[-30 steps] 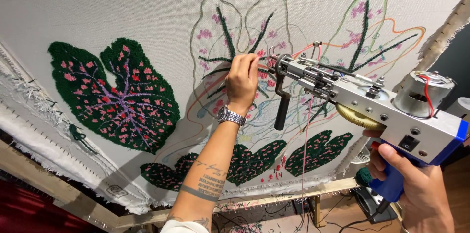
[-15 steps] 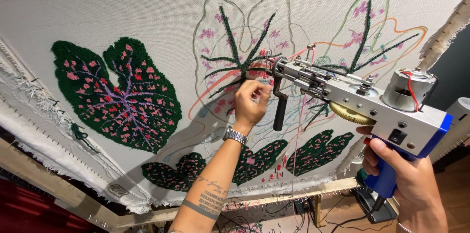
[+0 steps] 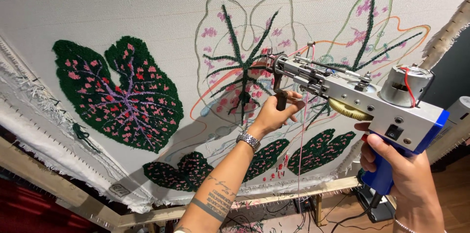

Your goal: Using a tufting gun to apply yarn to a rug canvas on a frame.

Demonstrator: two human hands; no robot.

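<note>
Tufting gun [image 3: 362,100], a metal body with a blue grip, hangs in front of the stretched backing cloth [image 3: 122,12], its needle end near the half-filled middle leaf [image 3: 245,66]. The right hand [image 3: 401,174] is clenched round the blue pistol grip; the left hand [image 3: 274,113] grasps the black front handle. It looks heavy and rigid, best carried by those two handles, clear of the brass gear [image 3: 348,110]. A wooden frame [image 3: 293,191] runs below.
</note>
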